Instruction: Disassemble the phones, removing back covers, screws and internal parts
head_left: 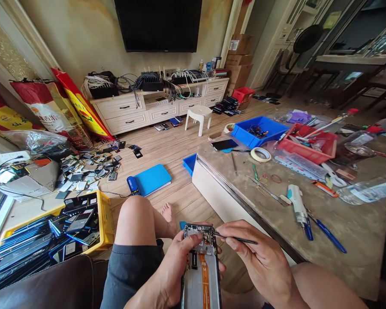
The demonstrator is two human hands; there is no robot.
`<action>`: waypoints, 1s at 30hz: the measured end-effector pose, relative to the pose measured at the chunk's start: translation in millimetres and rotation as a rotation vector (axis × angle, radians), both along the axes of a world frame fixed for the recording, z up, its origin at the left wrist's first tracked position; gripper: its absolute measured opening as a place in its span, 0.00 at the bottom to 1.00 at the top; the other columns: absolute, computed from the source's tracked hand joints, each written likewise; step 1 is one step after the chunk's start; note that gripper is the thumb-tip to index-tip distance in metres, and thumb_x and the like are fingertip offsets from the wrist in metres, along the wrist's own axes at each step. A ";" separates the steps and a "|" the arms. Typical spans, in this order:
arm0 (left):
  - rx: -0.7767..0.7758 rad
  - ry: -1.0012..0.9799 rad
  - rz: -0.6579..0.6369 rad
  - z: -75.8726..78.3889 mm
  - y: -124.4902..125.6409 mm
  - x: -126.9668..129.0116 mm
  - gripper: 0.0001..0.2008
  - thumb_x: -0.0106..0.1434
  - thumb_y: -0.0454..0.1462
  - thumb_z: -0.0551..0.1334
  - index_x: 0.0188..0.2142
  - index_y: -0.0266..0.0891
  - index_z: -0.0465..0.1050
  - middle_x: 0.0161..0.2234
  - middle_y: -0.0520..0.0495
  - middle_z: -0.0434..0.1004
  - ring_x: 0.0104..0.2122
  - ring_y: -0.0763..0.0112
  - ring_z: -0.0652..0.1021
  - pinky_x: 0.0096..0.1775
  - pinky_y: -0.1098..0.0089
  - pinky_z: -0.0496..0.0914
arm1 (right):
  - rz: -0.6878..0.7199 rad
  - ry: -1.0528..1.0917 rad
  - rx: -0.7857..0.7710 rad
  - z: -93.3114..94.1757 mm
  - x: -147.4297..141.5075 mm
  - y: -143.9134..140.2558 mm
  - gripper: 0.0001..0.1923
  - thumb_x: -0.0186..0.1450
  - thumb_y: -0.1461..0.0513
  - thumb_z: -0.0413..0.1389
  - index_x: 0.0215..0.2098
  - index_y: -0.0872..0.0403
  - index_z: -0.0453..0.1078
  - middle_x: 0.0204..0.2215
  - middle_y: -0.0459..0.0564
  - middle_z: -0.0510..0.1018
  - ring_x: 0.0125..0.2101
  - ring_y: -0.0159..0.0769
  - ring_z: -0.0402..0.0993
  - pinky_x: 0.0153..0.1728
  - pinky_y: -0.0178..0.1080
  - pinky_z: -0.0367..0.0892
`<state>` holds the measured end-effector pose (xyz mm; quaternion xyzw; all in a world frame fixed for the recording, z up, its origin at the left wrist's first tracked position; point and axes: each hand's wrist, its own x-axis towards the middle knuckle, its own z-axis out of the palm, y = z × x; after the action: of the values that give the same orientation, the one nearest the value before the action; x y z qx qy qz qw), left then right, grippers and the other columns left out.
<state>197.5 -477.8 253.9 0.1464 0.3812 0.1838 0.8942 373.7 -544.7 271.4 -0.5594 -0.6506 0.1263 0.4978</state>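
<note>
Your left hand (176, 268) grips the opened phone (201, 266) over your lap, long axis running away from you, while your right hand (260, 262) pinches a thin black tool (236, 239) whose tip comes in from the right onto the phone's top edge.

A blue bin (244, 134) and tape roll (260, 154) sit on the table (357, 231).

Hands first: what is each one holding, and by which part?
The left hand grips an opened phone by its left edge, back cover off. The right hand pinches a thin dark tool near its rear end, tip at the phone's top.
</note>
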 end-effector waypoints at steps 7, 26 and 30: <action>0.021 0.030 -0.040 4.0 0.8 -3.1 0.27 0.60 0.45 0.68 0.55 0.35 0.69 0.29 0.41 0.80 0.26 0.58 0.81 0.28 0.64 0.75 | -0.010 -0.112 0.032 13.4 -1.1 1.2 0.09 0.75 0.61 0.55 0.47 0.48 0.78 0.38 0.47 0.84 0.38 0.31 0.83 0.41 0.27 0.78; 0.091 -0.175 -0.121 -20.8 8.1 -4.9 0.32 0.56 0.47 0.71 0.55 0.36 0.67 0.32 0.38 0.82 0.26 0.53 0.83 0.32 0.60 0.76 | 0.049 -0.030 0.009 8.4 5.0 4.7 0.09 0.74 0.61 0.55 0.47 0.47 0.77 0.36 0.47 0.83 0.35 0.34 0.84 0.37 0.29 0.80; 0.102 -0.160 -0.106 -26.6 7.1 -3.0 0.31 0.59 0.47 0.67 0.55 0.31 0.65 0.32 0.33 0.82 0.26 0.48 0.83 0.32 0.58 0.75 | 0.050 -0.158 0.036 2.4 3.8 0.9 0.09 0.75 0.59 0.53 0.49 0.46 0.76 0.38 0.46 0.84 0.37 0.31 0.84 0.41 0.26 0.78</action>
<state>194.5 -470.7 227.3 0.1967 0.2903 0.1665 0.9216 377.5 -543.8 273.8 -0.5422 -0.7039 0.0823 0.4515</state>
